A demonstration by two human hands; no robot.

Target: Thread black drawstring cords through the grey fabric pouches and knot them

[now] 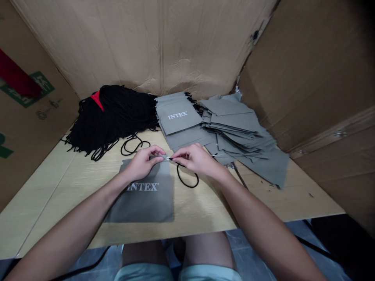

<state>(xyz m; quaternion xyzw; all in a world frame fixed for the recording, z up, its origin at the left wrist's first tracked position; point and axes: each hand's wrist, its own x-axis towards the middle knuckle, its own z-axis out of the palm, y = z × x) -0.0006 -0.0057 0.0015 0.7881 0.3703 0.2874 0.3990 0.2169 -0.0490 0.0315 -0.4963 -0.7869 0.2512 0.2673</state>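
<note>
The two hands work close together over the tabletop, their fingertips separated by a small gap. The left hand pinches the top edge of a gray bag near its right corner, seemingly to keep that edge steady. The right hand has thumb and fingers closed on a black cord beside that corner; a small pale loop shows between the hands, too fine to make out. The bag lies flat, lettering facing up and near the tabletop's front edge, probably for easy reach. The cord's slack loops below the right hand.

Another cord loop lies just beyond the left hand. Farther back is a heap of black cords with a red band, likely there to bundle them. Beside it sit a printed stack and a looser gray pile. Cardboard walls close off the back and sides, limiting reach that way.
</note>
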